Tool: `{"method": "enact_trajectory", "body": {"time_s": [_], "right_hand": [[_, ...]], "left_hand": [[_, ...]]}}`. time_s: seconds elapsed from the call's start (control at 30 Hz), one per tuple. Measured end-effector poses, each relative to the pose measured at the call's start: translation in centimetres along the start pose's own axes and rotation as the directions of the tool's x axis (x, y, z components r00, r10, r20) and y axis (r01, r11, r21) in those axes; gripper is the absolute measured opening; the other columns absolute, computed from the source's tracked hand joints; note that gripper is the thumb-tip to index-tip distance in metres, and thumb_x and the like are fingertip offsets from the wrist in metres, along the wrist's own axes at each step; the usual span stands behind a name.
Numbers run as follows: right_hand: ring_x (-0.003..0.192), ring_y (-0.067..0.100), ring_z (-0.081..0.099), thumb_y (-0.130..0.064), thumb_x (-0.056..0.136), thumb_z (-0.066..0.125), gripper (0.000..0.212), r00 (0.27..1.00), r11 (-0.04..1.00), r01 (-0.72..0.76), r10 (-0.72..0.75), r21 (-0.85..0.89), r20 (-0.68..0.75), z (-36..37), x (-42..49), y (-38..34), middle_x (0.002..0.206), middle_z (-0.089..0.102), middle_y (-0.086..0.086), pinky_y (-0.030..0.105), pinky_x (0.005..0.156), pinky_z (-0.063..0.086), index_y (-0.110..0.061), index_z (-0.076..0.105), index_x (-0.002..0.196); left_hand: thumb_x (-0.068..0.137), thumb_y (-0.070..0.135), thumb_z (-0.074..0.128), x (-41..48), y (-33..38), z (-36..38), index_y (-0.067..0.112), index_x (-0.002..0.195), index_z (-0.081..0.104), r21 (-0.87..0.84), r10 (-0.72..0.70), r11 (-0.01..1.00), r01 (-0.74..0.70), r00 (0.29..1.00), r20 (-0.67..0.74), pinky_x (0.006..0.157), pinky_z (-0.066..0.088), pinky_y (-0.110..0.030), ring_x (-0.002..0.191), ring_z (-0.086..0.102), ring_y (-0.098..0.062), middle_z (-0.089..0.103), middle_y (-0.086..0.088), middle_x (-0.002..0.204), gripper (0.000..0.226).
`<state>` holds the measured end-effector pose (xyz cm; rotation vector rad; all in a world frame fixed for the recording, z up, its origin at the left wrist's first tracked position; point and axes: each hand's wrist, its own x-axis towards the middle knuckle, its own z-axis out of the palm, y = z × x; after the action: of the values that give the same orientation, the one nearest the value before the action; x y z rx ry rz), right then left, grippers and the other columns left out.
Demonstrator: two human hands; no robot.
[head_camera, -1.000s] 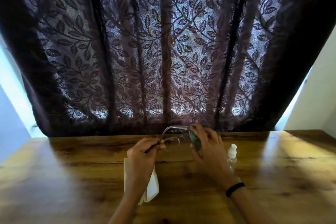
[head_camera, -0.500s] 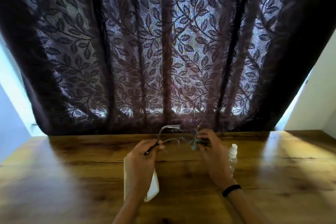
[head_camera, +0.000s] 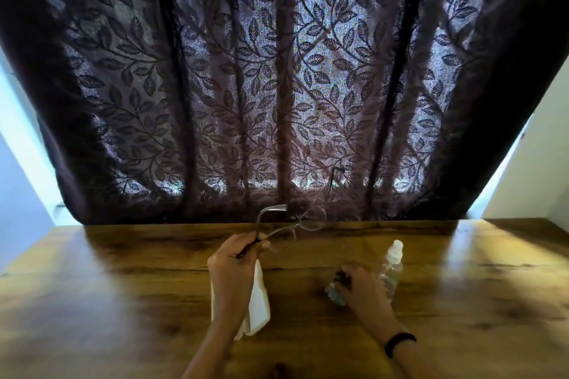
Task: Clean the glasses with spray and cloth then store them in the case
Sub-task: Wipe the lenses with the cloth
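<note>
While the left hand [head_camera: 234, 258] pinches the glasses [head_camera: 295, 224] by one arm above the far edge of the table [head_camera: 123, 286], the right hand [head_camera: 363, 289] curls its fingers round the cloth [head_camera: 334, 294] beside the spray bottle [head_camera: 392, 264], so wiping looks about done, casing's left

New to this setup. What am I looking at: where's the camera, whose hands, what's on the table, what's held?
No robot here: a person works with bare hands, and all pictures come from one wide-angle camera on their head, looking forward and down. The left hand grips the glasses by one temple, raised above the wooden table. The right hand, with a black wristband, holds a teal cloth low at the table; it is blurred. A clear spray bottle stands beside it. A white object, possibly the case, lies under the left forearm. A leaf-patterned curtain hangs behind.
</note>
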<state>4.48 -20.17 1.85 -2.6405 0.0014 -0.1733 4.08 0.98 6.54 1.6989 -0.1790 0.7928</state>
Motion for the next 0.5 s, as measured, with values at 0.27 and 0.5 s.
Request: {"method": "enact_trajectory", "body": {"time_s": [0.27, 0.5], "right_hand": [[0.067, -0.002, 0.051, -0.025, 0.08, 0.068, 0.011, 0.979, 0.917, 0.055, 0.027, 0.394, -0.201, -4.6, 1.7, -1.7, 0.077, 0.058, -0.014, 0.01, 0.054, 0.035, -0.019, 0.068, 0.09], [0.055, 0.005, 0.048, -0.023, 0.085, 0.059, 0.021, 0.991, 0.489, 0.01, 0.109, 0.872, -0.072, -7.5, 1.9, -4.1, 0.07, 0.059, 0.001, 0.014, 0.048, 0.042, -0.012, 0.067, 0.101]], "left_hand": [[0.071, -0.009, 0.068, 0.1, 0.1, 0.0, 0.029, 0.08, 0.066, -0.033, -0.039, 0.999, 0.039, 0.999, -0.011, 0.063, 0.054, -0.012, 0.067, 0.068, -0.002, 0.069, 0.005, 0.073, 0.039], [0.074, -0.006, 0.066, 0.3, -0.7, 0.2, 0.032, 0.075, 0.071, -0.159, -0.197, 0.966, 0.206, 0.978, 0.067, 0.066, 0.058, -0.022, 0.07, 0.07, -0.012, 0.074, 0.008, 0.076, 0.038]]}}
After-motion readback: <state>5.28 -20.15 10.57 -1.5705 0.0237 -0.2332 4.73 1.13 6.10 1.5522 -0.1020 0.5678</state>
